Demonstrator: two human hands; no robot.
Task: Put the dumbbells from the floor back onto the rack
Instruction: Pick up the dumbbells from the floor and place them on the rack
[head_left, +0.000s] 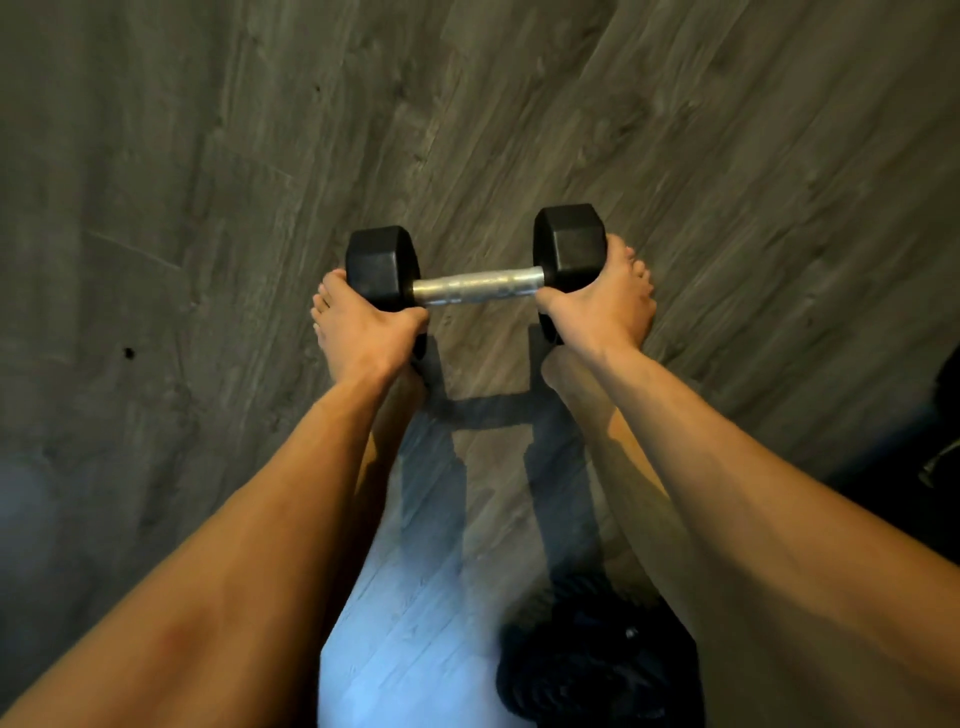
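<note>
both hands gripping dumbbell heads

Bare floor lies open all around; only a dark object sits nearby.

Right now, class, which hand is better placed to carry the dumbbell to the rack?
Neither alone. The left hand cups one black hex head and the right hand cups the other, so the dumbbell hangs level between them. The steel handle is bare. No rack is in view.
</note>
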